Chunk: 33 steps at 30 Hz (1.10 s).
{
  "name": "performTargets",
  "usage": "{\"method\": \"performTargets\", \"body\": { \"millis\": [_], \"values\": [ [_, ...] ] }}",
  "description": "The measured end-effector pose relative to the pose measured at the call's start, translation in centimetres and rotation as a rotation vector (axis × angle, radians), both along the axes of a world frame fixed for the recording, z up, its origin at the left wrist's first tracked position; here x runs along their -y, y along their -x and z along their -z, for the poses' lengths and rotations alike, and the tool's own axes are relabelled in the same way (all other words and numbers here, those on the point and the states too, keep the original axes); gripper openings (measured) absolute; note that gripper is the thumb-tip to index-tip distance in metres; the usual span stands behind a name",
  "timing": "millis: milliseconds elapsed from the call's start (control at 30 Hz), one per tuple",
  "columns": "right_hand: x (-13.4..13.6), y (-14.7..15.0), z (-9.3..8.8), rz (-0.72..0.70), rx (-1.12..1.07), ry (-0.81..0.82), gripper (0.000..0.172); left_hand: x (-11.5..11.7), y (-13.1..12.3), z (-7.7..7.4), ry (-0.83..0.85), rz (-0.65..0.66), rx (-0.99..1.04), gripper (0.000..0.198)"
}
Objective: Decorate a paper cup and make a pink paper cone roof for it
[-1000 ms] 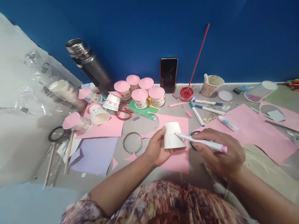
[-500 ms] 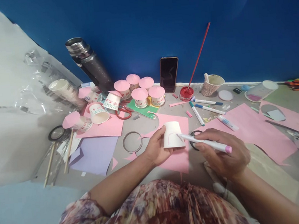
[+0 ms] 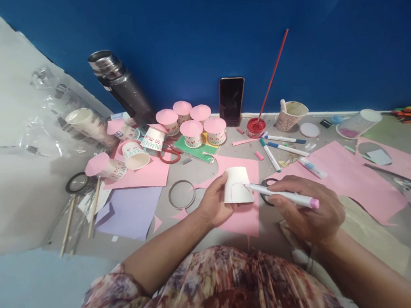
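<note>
Upside down in my left hand [image 3: 216, 203] is a white paper cup [image 3: 238, 186], gripped at its left side. A faint pink curved line shows on the cup's face. My right hand [image 3: 309, 209] is closed around a white marker [image 3: 283, 194] with a pink end, its tip touching the cup near the right end of that line. Beneath the cup lies a cut pink sheet [image 3: 247, 220]. Partly hidden behind the marker and my right fingers are dark scissor handles [image 3: 265, 197]. A roll of tape [image 3: 182, 194] lies left of the cup.
Decorated cups with pink cone tops [image 3: 192, 133] stand behind, near a phone [image 3: 232, 101] and a steel flask [image 3: 125, 91]. Red paint [image 3: 256, 127] holds an upright stick. Several markers [image 3: 288, 148] and pink paper [image 3: 351, 178] lie right; purple paper [image 3: 131, 213] lies left.
The pink line on the cup appears slightly longer toward the right, at the marker's tip. Both hands keep nearly the same places and grips.
</note>
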State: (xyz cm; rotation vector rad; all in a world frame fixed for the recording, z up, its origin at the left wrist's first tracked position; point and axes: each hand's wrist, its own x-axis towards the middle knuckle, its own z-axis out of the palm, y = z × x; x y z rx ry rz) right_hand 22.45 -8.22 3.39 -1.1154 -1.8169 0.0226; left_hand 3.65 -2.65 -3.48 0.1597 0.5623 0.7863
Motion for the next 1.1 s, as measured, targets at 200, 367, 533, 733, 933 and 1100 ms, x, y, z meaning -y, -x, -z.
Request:
{"method": "performTargets", "body": {
  "millis": [200, 367, 533, 733, 933, 1100],
  "values": [
    [0.51, -0.14, 0.15, 0.004, -0.019, 0.020, 0.013, -0.09, 0.27, -0.55, -0.021, 0.044, -0.016, 0.040],
    [0.42, -0.18, 0.40, 0.024, -0.031, 0.042, 0.013, 0.01, 0.07, -0.42, 0.000, 0.027, 0.015, 0.037],
    [0.23, -0.22, 0.64, 0.016, -0.029, 0.001, 0.012, 0.06, -0.04, -0.06, -0.002, 0.036, 0.026, 0.040],
    [0.51, -0.15, 0.19, -0.010, -0.018, 0.048, 0.013, 0.00, 0.08, -0.34, -0.016, 0.058, 0.030, 0.041],
    [0.53, -0.11, 0.03, -0.011, -0.052, 0.012, 0.012, 0.04, 0.14, -0.55, -0.029, 0.068, 0.031, 0.043],
    [0.28, 0.04, 0.17, 0.026, -0.038, 0.007, 0.008, 0.06, 0.12, -0.48, -0.002, 0.065, 0.038, 0.043]
  ]
}}
